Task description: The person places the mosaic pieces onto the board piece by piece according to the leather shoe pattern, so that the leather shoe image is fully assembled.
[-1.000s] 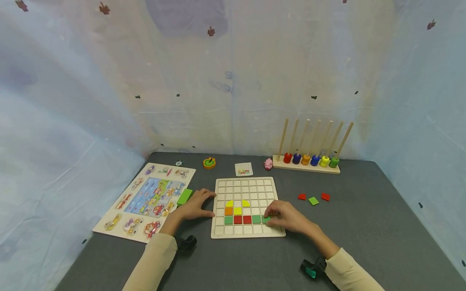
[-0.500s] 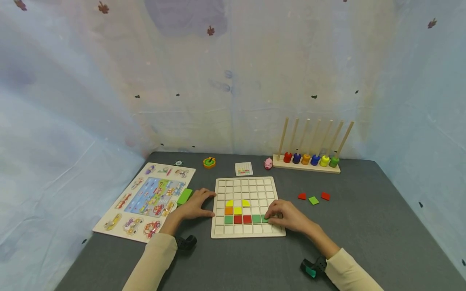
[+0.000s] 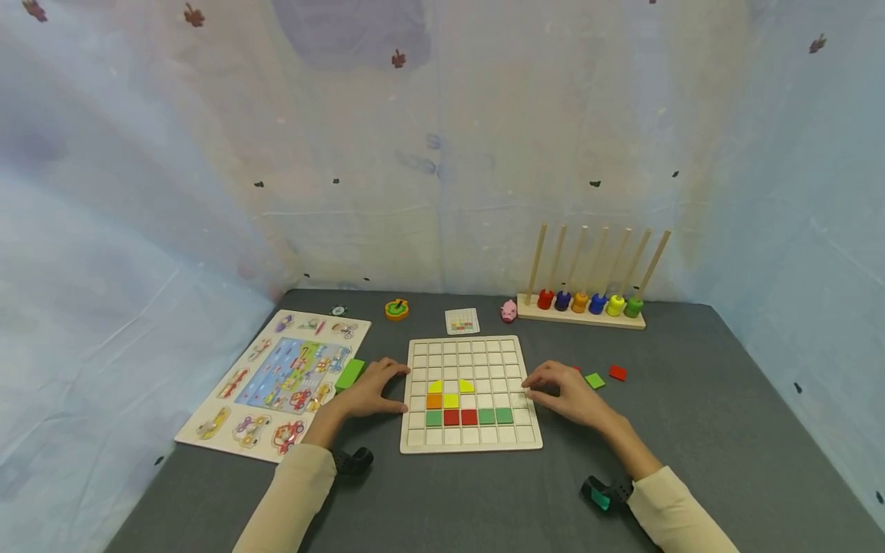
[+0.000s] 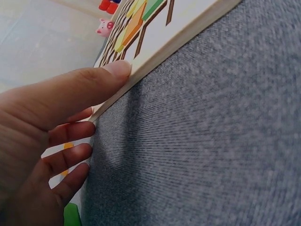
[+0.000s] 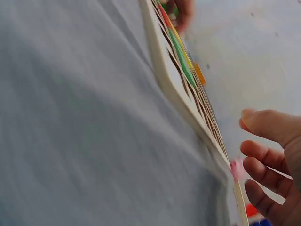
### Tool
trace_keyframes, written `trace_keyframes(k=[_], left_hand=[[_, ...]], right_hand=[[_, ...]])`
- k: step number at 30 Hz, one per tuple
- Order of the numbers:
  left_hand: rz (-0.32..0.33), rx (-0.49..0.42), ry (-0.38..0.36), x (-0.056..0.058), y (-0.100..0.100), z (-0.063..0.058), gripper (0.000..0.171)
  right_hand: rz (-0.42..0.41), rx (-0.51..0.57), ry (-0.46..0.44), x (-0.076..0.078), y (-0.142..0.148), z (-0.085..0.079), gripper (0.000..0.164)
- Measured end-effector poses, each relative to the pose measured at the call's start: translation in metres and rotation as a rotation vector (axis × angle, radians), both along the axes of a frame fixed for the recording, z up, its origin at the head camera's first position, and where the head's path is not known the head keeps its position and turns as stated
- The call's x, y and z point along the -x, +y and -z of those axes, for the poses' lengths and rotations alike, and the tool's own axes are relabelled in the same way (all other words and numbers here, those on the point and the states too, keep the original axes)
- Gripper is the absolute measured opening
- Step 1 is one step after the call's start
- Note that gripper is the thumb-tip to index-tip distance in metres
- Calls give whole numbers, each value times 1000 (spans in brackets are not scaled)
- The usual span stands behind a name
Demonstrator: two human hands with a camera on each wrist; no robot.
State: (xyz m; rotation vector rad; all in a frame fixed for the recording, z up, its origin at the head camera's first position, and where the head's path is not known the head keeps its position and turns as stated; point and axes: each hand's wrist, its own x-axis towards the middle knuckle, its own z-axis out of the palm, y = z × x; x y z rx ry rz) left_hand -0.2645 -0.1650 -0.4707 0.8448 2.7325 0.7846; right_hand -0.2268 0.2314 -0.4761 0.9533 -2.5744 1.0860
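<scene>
A wooden grid board [image 3: 463, 359] lies in the middle of the table, with green, red, orange and yellow tiles set in its lower rows. The far right green tile [image 3: 504, 415] sits flat in its square. My left hand [image 3: 371, 390] rests at the board's left edge; in the left wrist view the thumb [image 4: 117, 69] touches the rim and the other fingers are loosely bent beside it. My right hand [image 3: 568, 393] hovers at the board's right edge. Its thumb and fingers are apart in the right wrist view, with nothing between them.
Right of the board lie a green tile [image 3: 594, 381] and a red tile [image 3: 618, 373]; another red one is mostly hidden behind my right hand. Behind stand a pattern card [image 3: 462, 321], a pink pig [image 3: 508, 311] and a peg stand [image 3: 581, 316]. A picture puzzle [image 3: 228, 415] and a green block [image 3: 350, 374] are at left.
My right hand has let go of the far right green tile and moved right and away, off the lower rows towards the loose tiles. The left hand stays at the board's edge.
</scene>
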Motion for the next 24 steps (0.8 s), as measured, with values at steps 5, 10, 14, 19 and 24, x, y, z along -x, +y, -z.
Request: trace_keyframes(k=[5,10,14,19,24], left_hand=[[-1,-18,-4,0,0,1,68],[-2,-16,1,1,0,2,69],[-6,-8,-3,1,0,1,69],[-11,-7,-8,2,-1,3,69],[-10,-11,-10,2,-1,3,68]], right_hand=[[121,-25,19,8,27,0,18],[183,-44,38,11,49,1,21],[252,-76,48,12,62,3,23],[324,-152,49,12,72,2,27],[360,-203,-25,10,80,-2,33]])
